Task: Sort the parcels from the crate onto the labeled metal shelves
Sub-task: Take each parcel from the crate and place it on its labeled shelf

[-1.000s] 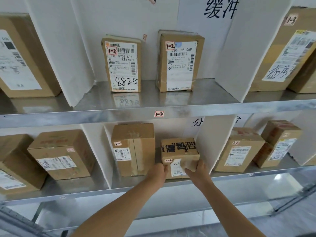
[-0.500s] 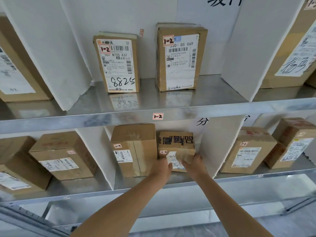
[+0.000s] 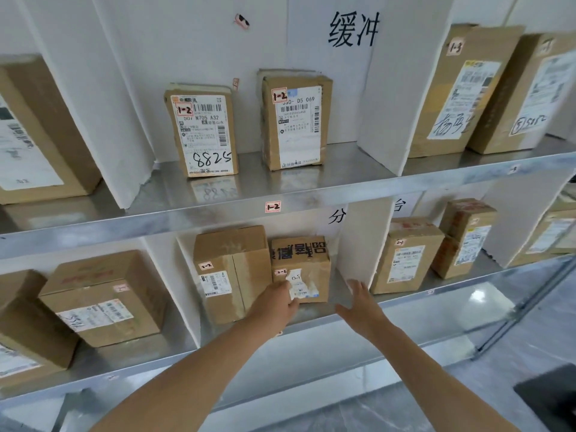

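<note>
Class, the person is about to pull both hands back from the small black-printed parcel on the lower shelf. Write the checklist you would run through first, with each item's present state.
1. Small parcel sits flat on the lower shelf: ok.
2. Its tag reads 2-2, matching the taller parcel beside it: ok.
3. Bay label on the shelf edge: cannot tell, the left forearm covers that spot.
4. Right hand open and clear of the parcel: ok.
5. Left hand clear of the parcel: not ok, it touches the front.
</note>
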Action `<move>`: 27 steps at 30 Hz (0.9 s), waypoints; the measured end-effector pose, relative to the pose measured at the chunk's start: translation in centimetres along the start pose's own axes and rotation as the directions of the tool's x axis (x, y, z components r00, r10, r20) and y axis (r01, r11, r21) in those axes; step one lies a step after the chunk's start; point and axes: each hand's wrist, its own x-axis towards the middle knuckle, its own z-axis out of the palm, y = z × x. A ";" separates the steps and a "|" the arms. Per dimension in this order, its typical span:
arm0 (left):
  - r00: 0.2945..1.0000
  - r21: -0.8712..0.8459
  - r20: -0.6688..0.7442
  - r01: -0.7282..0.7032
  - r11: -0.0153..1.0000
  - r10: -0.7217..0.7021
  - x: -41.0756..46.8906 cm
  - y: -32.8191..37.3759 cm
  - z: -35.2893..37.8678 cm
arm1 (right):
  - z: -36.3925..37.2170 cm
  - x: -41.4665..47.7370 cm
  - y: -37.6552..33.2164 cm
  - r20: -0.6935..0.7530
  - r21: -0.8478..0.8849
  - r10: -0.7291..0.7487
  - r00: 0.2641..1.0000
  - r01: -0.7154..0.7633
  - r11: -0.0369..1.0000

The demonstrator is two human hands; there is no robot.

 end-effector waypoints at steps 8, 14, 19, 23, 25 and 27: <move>0.957 0.001 -0.102 -0.271 0.962 0.270 -1.5 5.5 -1.7 | -4.3 -6.6 1.1 -0.107 -0.230 -0.094 0.990 0.068 0.971; 0.910 -0.011 -0.135 -0.397 0.918 0.392 -2.3 9.9 -0.8 | -7.9 -9.5 3.9 -0.209 -0.279 -0.052 0.977 -0.009 0.960; 0.893 -0.005 -0.153 -0.430 0.903 0.424 -3.2 12.3 0.7 | -8.9 -11.1 6.4 -0.239 -0.285 -0.009 0.971 -0.061 0.957; 0.906 -0.010 -0.161 -0.398 0.917 0.392 -3.0 14.7 1.4 | -9.2 -10.8 8.0 -0.187 -0.240 -0.032 0.982 -0.014 0.971; 0.915 -0.003 -0.171 -0.372 0.928 0.366 -2.3 16.3 1.7 | -10.5 -9.7 9.0 -0.195 -0.213 -0.072 0.978 0.030 0.977; 0.929 0.003 -0.174 -0.331 0.944 0.326 -1.8 18.1 2.5 | -12.3 -8.5 10.3 -0.188 -0.204 -0.109 0.976 0.070 0.976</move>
